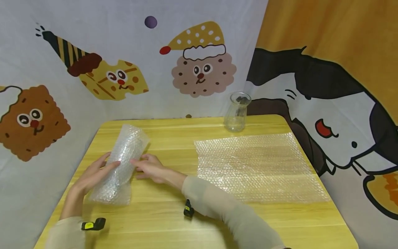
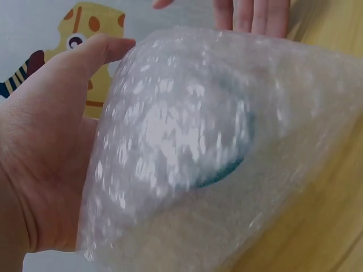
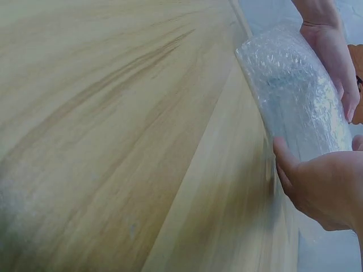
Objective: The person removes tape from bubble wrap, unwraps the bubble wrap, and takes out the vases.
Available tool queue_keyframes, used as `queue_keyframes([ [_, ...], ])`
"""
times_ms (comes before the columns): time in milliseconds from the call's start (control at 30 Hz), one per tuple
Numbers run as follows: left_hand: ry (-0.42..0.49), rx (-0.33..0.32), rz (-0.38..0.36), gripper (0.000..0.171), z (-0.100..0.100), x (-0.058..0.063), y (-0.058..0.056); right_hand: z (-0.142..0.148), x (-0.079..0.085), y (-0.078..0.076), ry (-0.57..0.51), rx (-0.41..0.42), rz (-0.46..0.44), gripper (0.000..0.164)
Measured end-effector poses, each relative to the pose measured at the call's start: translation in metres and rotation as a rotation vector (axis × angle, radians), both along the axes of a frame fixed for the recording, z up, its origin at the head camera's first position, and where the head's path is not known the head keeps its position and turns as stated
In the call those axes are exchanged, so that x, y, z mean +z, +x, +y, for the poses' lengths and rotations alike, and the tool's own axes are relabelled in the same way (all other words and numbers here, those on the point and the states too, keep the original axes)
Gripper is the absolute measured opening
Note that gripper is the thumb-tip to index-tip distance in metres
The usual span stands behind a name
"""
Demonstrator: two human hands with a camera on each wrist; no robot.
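Head view. Wrapped bundle [image 1: 119,180] (landmark for all positions below) slants on the left part of the wooden table [image 1: 174,138]; loose film edges jut from both its ends. My left hand [image 1: 94,174] holds its left side, thumb laid over the wrap; I cannot tell how the other fingers are spaced. My right hand [image 1: 152,168] touches its right side, fingers fairly straight. Left of the bundle, the table edge runs near my left wrist, so room there is narrow; on its right, a wide band of wood gives my right hand space. Beyond that band lies a flat bubble-wrap sheet [image 1: 258,169], its far right corner close to the table's right edge. Glass vase [image 1: 235,119]: right of and beyond the bundle, upright.

Left wrist view. The bundle's end fills the middle; a blue-green arc [image 2: 224,171] shows through the film. My right fingers, past the bundle, are straight and nearly side by side.

Right wrist view. My right fingertips meet the bundle's side; my left hand lies along the opposite side. Broad wood surface stretches away from the bundle.
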State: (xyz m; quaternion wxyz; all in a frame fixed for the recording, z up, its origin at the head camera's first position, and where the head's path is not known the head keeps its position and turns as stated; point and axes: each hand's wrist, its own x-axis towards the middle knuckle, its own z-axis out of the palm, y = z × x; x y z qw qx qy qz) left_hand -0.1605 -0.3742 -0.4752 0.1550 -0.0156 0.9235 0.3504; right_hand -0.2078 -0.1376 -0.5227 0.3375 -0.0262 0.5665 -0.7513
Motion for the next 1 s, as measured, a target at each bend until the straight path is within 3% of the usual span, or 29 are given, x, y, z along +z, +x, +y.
queue_keyframes([
  [233, 0.013, 0.024, 0.065, 0.091, 0.013, -0.006, 0.0, -0.001, -0.006, -0.003, -0.013, -0.1, 0.02, 0.06],
  [433, 0.058, 0.077, 0.068, 0.095, 0.028, -0.008, 0.001, 0.006, -0.006, -0.002, 0.039, -0.162, 0.049, 0.059],
  [600, 0.086, 0.107, 0.065, 0.1, 0.041, -0.007, 0.0, 0.022, 0.004, -0.001, 0.125, -0.17, 0.118, 0.065],
  [1000, 0.196, 0.136, 0.115, 0.099, 0.092, 0.007, -0.006, 0.081, 0.031, -0.004, 0.197, -0.167, 0.242, 0.079],
])
